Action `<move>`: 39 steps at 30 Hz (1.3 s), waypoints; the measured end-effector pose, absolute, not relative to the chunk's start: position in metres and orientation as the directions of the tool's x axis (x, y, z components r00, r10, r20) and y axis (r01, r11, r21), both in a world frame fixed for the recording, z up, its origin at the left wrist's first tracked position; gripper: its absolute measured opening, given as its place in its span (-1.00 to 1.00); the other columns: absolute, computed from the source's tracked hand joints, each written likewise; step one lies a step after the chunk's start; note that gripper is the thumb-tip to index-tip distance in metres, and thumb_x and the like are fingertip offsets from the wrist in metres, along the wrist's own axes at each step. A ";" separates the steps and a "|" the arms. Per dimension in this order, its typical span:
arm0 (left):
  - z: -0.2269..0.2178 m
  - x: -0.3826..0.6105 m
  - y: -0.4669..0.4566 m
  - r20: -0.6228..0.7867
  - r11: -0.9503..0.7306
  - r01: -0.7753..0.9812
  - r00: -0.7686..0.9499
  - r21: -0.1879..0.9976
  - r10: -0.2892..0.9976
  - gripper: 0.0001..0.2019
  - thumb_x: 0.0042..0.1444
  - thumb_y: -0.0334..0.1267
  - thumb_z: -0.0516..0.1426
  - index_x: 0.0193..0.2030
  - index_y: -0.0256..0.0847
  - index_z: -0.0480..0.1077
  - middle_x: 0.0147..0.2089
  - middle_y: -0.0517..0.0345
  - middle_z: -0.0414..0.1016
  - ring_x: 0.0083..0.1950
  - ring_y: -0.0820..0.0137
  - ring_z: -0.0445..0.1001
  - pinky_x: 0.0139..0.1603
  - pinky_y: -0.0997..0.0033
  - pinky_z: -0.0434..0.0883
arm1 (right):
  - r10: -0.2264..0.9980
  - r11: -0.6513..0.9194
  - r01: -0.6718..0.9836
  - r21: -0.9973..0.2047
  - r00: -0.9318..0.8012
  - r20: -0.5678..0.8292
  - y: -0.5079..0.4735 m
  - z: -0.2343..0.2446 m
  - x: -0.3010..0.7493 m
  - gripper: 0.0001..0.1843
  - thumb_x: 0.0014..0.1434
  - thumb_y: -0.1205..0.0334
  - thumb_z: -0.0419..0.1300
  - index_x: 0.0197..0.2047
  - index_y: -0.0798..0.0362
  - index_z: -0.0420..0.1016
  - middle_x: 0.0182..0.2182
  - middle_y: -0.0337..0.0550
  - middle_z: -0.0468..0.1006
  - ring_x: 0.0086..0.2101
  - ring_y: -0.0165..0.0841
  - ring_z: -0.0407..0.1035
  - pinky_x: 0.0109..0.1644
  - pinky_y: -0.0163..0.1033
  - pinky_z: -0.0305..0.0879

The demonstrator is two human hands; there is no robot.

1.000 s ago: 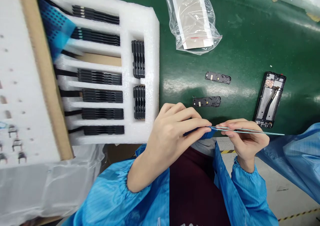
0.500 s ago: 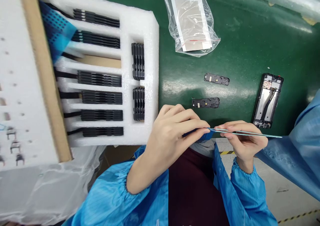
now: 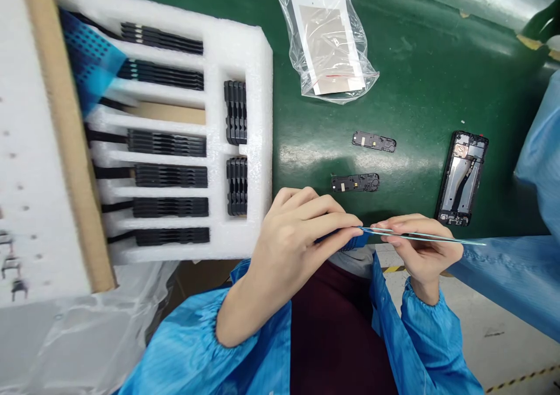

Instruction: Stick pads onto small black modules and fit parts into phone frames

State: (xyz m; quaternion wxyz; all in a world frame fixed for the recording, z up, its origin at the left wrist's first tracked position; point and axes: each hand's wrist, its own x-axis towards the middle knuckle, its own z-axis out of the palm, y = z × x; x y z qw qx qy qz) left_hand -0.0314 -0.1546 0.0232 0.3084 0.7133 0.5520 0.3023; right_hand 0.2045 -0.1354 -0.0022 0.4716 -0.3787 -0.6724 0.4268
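Note:
My left hand (image 3: 301,231) pinches the left end of a thin blue film sheet (image 3: 470,243) between thumb and fingertips. That sheet shows nearly edge-on as two pale blue lines that spread apart to the right. Thumb and fingers of my right hand (image 3: 422,246) are closed on its middle part. Below my left fingertips hangs a darker blue patterned piece (image 3: 356,241), partly hidden; whether it belongs to the same sheet I cannot tell. Just beyond my hands, two small black phone parts (image 3: 355,182) lie apart on the green table. An opened phone body (image 3: 462,178) lies to their right.
A white foam tray (image 3: 260,97) with stacked black parts fills the left, a blue dotted sheet (image 3: 94,56) on its far corner. Beside it is a cardboard-edged white board (image 3: 39,150). A clear plastic bag (image 3: 335,51) lies at the back. Another person's blue sleeve (image 3: 540,144) is at right.
The view has shifted slightly, so the table items sit a little further left and lower. Both hands keep the same hold on the blue film sheet.

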 end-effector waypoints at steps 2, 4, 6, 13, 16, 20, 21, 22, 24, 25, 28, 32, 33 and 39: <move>0.022 -0.032 -0.155 0.098 -0.207 0.602 0.209 0.771 0.973 -0.84 0.51 -0.19 0.23 -0.09 -0.02 0.67 -0.19 0.24 0.73 -0.24 0.34 0.53 -0.07 0.14 0.32 | 0.911 0.348 0.105 -0.931 -0.272 0.310 -0.135 -0.002 0.205 -0.59 0.26 0.47 0.50 0.12 -0.07 0.74 -0.16 -0.12 0.81 -0.21 -0.11 0.77 -0.21 -0.08 0.81; 0.022 -0.032 -0.155 0.106 -0.213 0.601 0.208 0.770 0.972 -0.86 0.50 -0.21 0.25 -0.09 -0.04 0.67 -0.20 0.25 0.73 -0.24 0.34 0.52 -0.07 0.15 0.32 | 0.908 0.352 0.102 -0.930 -0.278 0.313 -0.135 -0.003 0.205 -0.57 0.25 0.49 0.50 0.13 -0.07 0.74 -0.15 -0.12 0.82 -0.20 -0.12 0.77 -0.19 -0.09 0.81; 0.022 -0.031 -0.155 0.107 -0.214 0.599 0.210 0.772 0.972 -0.87 0.50 -0.22 0.25 -0.08 -0.04 0.66 -0.19 0.26 0.73 -0.25 0.35 0.51 -0.07 0.15 0.31 | 0.902 0.366 0.103 -0.925 -0.283 0.325 -0.135 -0.003 0.205 -0.56 0.24 0.50 0.51 0.13 -0.07 0.73 -0.15 -0.12 0.82 -0.19 -0.12 0.77 -0.19 -0.09 0.81; 0.022 -0.031 -0.156 0.099 -0.211 0.609 0.211 0.764 0.972 -0.84 0.52 -0.19 0.23 -0.08 -0.04 0.66 -0.19 0.25 0.73 -0.25 0.36 0.50 -0.08 0.16 0.31 | 0.903 0.375 0.146 -0.915 -0.279 0.326 -0.135 -0.002 0.205 -0.62 0.26 0.45 0.51 0.09 -0.07 0.74 -0.18 -0.11 0.82 -0.22 -0.10 0.77 -0.24 -0.08 0.80; 0.022 -0.031 -0.156 0.100 -0.213 0.608 0.215 0.765 0.972 -0.83 0.53 -0.17 0.22 -0.08 -0.03 0.66 -0.19 0.25 0.74 -0.25 0.36 0.51 -0.09 0.15 0.31 | 0.907 0.369 0.155 -0.916 -0.273 0.320 -0.136 -0.002 0.204 -0.65 0.26 0.45 0.51 0.07 -0.06 0.74 -0.20 -0.12 0.82 -0.23 -0.11 0.77 -0.26 -0.08 0.79; 0.023 -0.031 -0.156 0.103 -0.218 0.604 0.221 0.766 0.970 -0.84 0.53 -0.17 0.22 -0.05 -0.03 0.66 -0.19 0.24 0.73 -0.25 0.35 0.51 -0.09 0.16 0.31 | 0.931 0.331 0.146 -0.932 -0.212 0.297 -0.139 -0.001 0.202 -0.75 0.29 0.40 0.50 0.00 -0.06 0.75 -0.23 -0.14 0.81 -0.27 -0.13 0.76 -0.28 -0.10 0.78; 0.023 -0.032 -0.156 0.110 -0.226 0.602 0.223 0.766 0.969 -0.85 0.53 -0.18 0.23 -0.05 -0.04 0.66 -0.20 0.24 0.72 -0.25 0.35 0.51 -0.10 0.16 0.30 | 0.940 0.314 0.137 -0.939 -0.181 0.288 -0.139 0.000 0.200 -0.79 0.30 0.38 0.50 -0.03 -0.05 0.75 -0.25 -0.15 0.80 -0.29 -0.14 0.76 -0.29 -0.11 0.77; 0.024 -0.032 -0.156 0.122 -0.237 0.600 0.226 0.764 0.966 -0.86 0.52 -0.19 0.24 -0.05 -0.04 0.66 -0.21 0.24 0.72 -0.26 0.35 0.50 -0.11 0.17 0.30 | 0.950 0.295 0.132 -0.946 -0.143 0.276 -0.139 0.001 0.198 -0.83 0.31 0.36 0.50 -0.05 -0.05 0.75 -0.27 -0.16 0.80 -0.30 -0.16 0.75 -0.30 -0.12 0.77; 0.025 -0.032 -0.156 0.146 -0.258 0.599 0.230 0.758 0.962 -0.87 0.51 -0.20 0.25 -0.05 -0.04 0.66 -0.19 0.24 0.72 -0.25 0.36 0.51 -0.12 0.17 0.30 | 0.968 0.250 0.146 -0.957 -0.049 0.246 -0.138 0.004 0.193 -0.87 0.31 0.34 0.51 -0.09 -0.04 0.74 -0.29 -0.18 0.79 -0.32 -0.18 0.75 -0.31 -0.15 0.76; 0.025 -0.033 -0.156 0.154 -0.264 0.600 0.229 0.755 0.961 -0.88 0.51 -0.20 0.25 -0.04 -0.03 0.66 -0.17 0.24 0.72 -0.24 0.36 0.52 -0.12 0.17 0.31 | 0.974 0.223 0.168 -0.960 0.000 0.226 -0.137 0.006 0.190 -0.88 0.31 0.33 0.51 -0.10 -0.03 0.74 -0.29 -0.18 0.79 -0.32 -0.18 0.75 -0.32 -0.17 0.76; 0.026 -0.033 -0.155 0.161 -0.262 0.608 0.216 0.749 0.963 -0.89 0.50 -0.20 0.26 -0.04 -0.01 0.67 -0.12 0.23 0.74 -0.21 0.35 0.55 -0.11 0.16 0.32 | 0.980 0.145 0.228 -0.963 0.104 0.172 -0.134 0.009 0.181 -0.91 0.32 0.29 0.51 -0.12 -0.01 0.72 -0.28 -0.16 0.79 -0.31 -0.18 0.75 -0.34 -0.21 0.74; 0.025 -0.034 -0.153 0.178 -0.273 0.605 0.212 0.748 0.961 -0.88 0.50 -0.20 0.26 -0.04 -0.05 0.67 -0.18 0.24 0.71 -0.25 0.36 0.50 -0.11 0.18 0.31 | 0.980 0.180 0.163 -0.970 0.058 0.192 -0.135 0.008 0.180 -0.90 0.32 0.29 0.51 -0.11 -0.02 0.72 -0.29 -0.20 0.78 -0.32 -0.23 0.74 -0.32 -0.22 0.74; 0.025 -0.034 -0.153 0.179 -0.274 0.602 0.213 0.750 0.960 -0.88 0.51 -0.20 0.26 -0.05 -0.06 0.66 -0.19 0.23 0.71 -0.25 0.36 0.49 -0.11 0.18 0.30 | 0.978 0.200 0.135 -0.970 0.031 0.206 -0.136 0.006 0.182 -0.89 0.32 0.30 0.51 -0.10 -0.03 0.73 -0.29 -0.21 0.78 -0.31 -0.24 0.74 -0.31 -0.22 0.74; 0.024 -0.035 -0.154 0.194 -0.280 0.593 0.206 0.755 0.959 -0.88 0.50 -0.22 0.25 -0.04 -0.09 0.66 -0.19 0.23 0.70 -0.25 0.37 0.48 -0.12 0.20 0.28 | 0.951 0.289 0.123 -0.950 -0.153 0.269 -0.138 0.002 0.192 -0.80 0.31 0.36 0.49 -0.02 -0.05 0.73 -0.25 -0.18 0.79 -0.29 -0.17 0.75 -0.30 -0.13 0.75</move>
